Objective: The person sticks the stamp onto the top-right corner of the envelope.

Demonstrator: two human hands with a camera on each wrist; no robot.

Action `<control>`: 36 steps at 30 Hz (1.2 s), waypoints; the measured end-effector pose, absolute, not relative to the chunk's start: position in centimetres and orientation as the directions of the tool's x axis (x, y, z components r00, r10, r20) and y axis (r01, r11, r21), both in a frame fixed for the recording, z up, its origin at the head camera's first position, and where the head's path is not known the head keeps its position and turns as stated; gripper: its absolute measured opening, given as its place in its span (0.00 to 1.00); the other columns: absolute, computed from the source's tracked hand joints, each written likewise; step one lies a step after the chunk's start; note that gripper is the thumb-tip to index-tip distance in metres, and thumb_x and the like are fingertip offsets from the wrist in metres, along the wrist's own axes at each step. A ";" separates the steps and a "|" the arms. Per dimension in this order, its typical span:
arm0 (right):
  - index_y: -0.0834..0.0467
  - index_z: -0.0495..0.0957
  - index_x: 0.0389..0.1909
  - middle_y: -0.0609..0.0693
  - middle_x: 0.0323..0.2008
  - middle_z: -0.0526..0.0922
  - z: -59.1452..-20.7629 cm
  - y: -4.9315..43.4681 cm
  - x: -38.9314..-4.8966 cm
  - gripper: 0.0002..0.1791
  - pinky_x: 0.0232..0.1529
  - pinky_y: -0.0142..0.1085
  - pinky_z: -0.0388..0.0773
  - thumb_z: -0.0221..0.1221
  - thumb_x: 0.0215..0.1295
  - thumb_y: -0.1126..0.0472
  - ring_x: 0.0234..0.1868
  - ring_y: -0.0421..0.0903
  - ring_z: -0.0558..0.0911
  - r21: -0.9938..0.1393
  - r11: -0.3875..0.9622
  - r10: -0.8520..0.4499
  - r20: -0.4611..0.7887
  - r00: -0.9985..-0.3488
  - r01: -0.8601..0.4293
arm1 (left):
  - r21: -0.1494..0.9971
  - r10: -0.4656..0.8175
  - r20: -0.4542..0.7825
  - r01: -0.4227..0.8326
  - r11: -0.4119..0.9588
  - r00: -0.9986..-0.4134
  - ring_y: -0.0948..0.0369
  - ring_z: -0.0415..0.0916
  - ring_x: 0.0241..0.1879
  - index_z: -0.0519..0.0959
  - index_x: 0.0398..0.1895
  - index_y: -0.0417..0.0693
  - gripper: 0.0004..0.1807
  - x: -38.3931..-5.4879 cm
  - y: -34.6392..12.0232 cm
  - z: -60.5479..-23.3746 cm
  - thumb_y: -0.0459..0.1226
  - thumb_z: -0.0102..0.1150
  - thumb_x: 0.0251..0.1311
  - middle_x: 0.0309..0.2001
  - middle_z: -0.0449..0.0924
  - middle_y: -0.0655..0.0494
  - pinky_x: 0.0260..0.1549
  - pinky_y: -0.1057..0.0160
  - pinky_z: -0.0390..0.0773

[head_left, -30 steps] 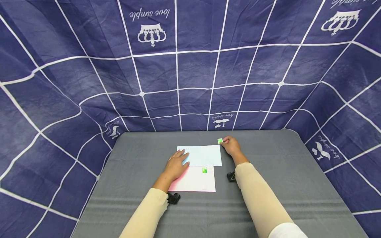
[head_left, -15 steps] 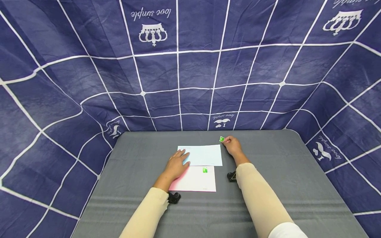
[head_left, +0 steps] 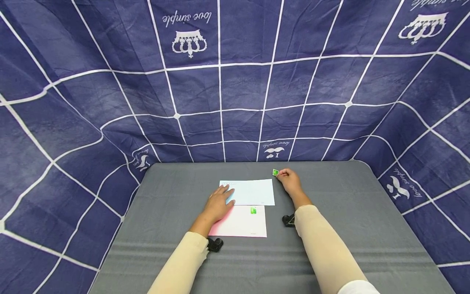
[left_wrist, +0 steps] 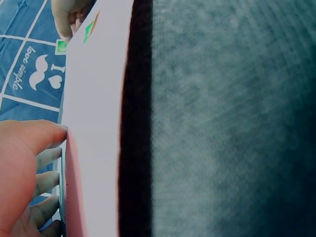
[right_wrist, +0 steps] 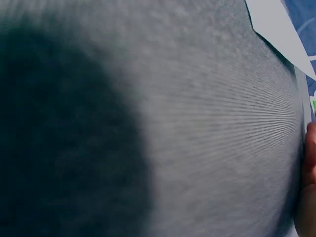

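Note:
A pale blue-white envelope lies on the grey table, overlapping the top of a pink-edged white envelope. On the lower envelope's upper right corner sits a green stamp. My left hand rests with spread fingers on the left part of both envelopes; its thumb shows at the paper in the left wrist view. Beyond the blue envelope's upper right corner, my right hand pinches a small green stamp with a white border by its edge. Only a sliver of fingers shows in the right wrist view.
The grey cloth-covered table ends at a blue curtain with white grid lines, which hangs behind and at both sides. A black wrist device sits by the left sleeve, another black device by the right.
My right hand with the stamp has shifted slightly right, away from the blue envelope's corner, and the stamp has tilted a little. The left hand and both envelopes have stayed in place.

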State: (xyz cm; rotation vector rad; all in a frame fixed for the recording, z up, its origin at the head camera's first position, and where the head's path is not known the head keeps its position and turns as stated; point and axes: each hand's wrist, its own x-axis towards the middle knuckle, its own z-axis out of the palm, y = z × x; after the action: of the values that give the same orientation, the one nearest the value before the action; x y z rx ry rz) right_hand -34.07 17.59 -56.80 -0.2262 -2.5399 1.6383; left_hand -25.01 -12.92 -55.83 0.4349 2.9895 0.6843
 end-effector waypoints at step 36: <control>0.72 0.78 0.47 0.46 0.30 0.83 -56.0 17.7 -31.7 0.11 0.33 0.27 0.78 0.60 0.68 0.69 0.29 0.37 0.79 -0.981 0.191 0.060 -0.034 -0.998 0.045 | 0.432 0.278 0.007 0.254 0.865 -0.960 0.47 0.56 0.78 0.71 0.72 0.50 0.29 -25.0 -12.9 -56.1 0.47 0.56 0.71 0.76 0.64 0.48 0.74 0.40 0.60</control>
State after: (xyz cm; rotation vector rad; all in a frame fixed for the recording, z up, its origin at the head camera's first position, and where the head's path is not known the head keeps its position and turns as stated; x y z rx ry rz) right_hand -31.68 17.74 -55.98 -0.1063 -2.4145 1.9879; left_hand -25.04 -12.92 -56.06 0.4256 2.9799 0.6782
